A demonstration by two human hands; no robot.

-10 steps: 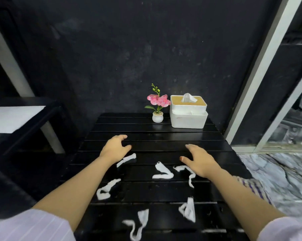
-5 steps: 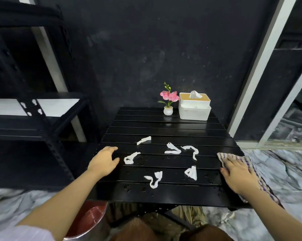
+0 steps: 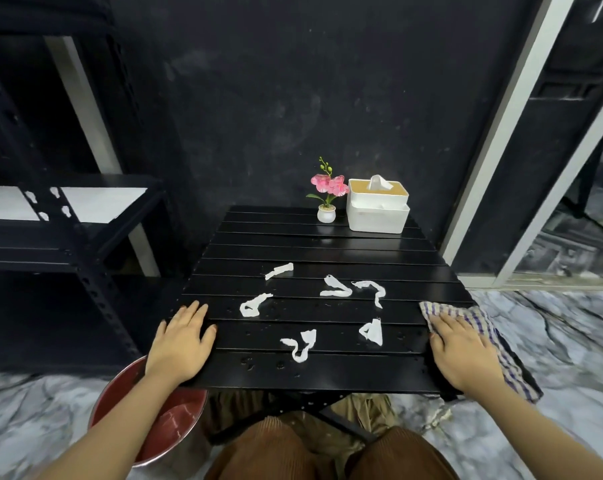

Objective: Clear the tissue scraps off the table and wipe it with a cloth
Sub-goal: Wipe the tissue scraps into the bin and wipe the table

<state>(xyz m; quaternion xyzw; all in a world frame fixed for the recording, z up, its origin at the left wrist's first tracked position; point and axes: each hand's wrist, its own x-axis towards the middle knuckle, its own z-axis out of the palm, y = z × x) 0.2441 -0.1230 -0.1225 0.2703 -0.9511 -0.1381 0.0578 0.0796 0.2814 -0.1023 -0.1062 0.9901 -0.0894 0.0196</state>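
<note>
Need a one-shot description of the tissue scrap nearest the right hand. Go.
On the black slatted table, look toward its right edge, where the right hand presses the checked cloth. Left of that hand lies a tissue scrap: a compact folded triangle, while the others are long curled strips.

6 white tissue scraps [image 3: 335, 287] twisted and crumpled, scattered over middle of black slatted tabletop [image 3: 314, 244], apart from each other. 1 strip [image 3: 279, 271] farthest back, 2 curled pieces mid-right, 1 looped [image 3: 254, 305] mid-left, 2 nearer front edge [image 3: 302, 344]. Checked cloth [image 3: 480, 344], purple-and-cream, spread flat on right edge near front right corner, part draped over the side.
</note>
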